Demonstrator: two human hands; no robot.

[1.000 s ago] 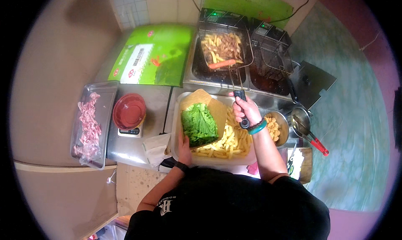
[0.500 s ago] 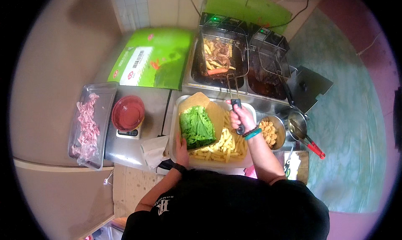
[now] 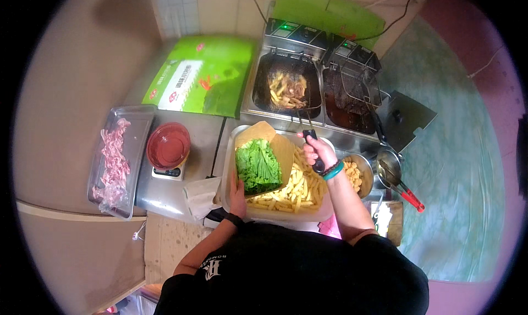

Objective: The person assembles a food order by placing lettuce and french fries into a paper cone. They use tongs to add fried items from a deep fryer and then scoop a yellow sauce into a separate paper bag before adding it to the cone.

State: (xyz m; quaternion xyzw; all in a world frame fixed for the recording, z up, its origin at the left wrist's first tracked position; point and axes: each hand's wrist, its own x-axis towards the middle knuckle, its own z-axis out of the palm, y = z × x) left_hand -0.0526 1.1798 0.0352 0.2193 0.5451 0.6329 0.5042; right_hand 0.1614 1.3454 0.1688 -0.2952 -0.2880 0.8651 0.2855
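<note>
My right hand (image 3: 320, 150) is wrapped round the black handle (image 3: 309, 134) of a wire fryer basket. The basket sits down in the left fryer well (image 3: 263, 79), holding fried food (image 3: 289, 90) that looks like fries and brown meat strips. My left hand (image 3: 237, 198) has its fingers against the left side of a brown paper food box (image 3: 284, 144), gripping it. Green lettuce leaves (image 3: 258, 167) line the box. The box rests over a white tub (image 3: 330, 209) of pale cut fries (image 3: 300, 191); its underside is hidden.
A second fryer basket (image 3: 357, 81) stands over the right well. Right of the tub are a bowl of fried pieces (image 3: 353, 175) and a pot (image 3: 389, 172) with red-handled tongs (image 3: 411, 199). Leftward lie a red bowl (image 3: 168, 146) on a scale (image 3: 168, 173) and a raw-meat tray (image 3: 138, 166).
The fryer basket has gone down and away from me into the left well, and the food in it has shifted together. Both hands keep their holds, almost unmoved.
</note>
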